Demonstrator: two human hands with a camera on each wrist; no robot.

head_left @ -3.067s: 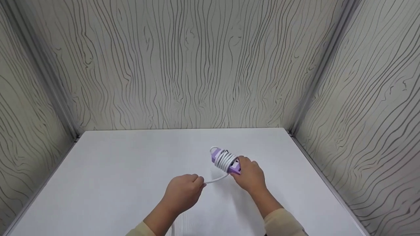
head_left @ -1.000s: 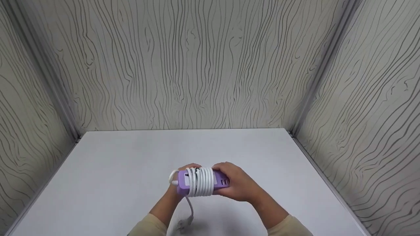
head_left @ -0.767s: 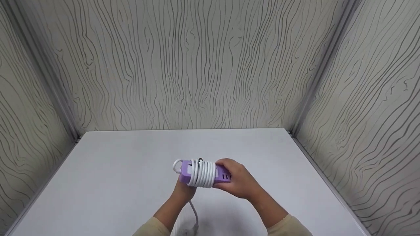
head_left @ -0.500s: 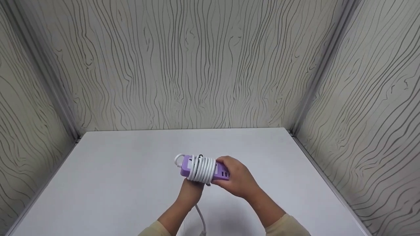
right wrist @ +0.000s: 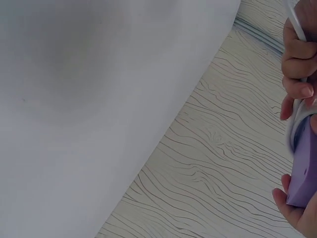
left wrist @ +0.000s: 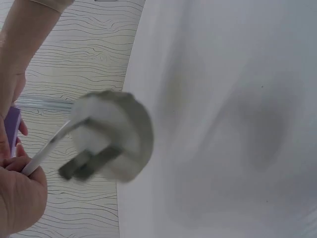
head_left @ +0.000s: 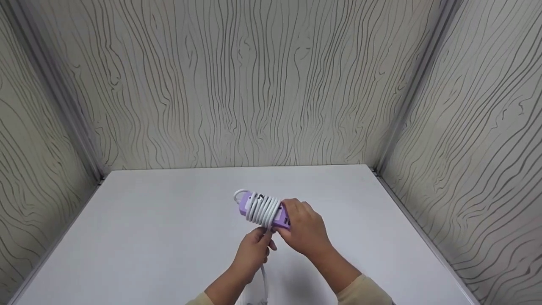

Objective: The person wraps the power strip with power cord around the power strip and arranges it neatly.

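A purple power strip is held tilted above the table, its left end higher. White cord is wound around its middle in several turns, and a small loop stands out at the left end. My right hand grips the strip's right end. Just below the coils, my left hand pinches the loose cord. From there the cord hangs down to a round plug, which is blurred in the left wrist view, with its prongs showing. The right wrist view shows the left fingers curled round the cord, close to the strip.
The white table lies under both hands. Wood-grain patterned panels enclose it at the back and sides, with grey metal strips at the corners.
Three seconds ago my left hand held the cord out to the left. It then passed behind the strip and now pinches the cord below the coils. The strip moved left, then tilted and rose slightly.
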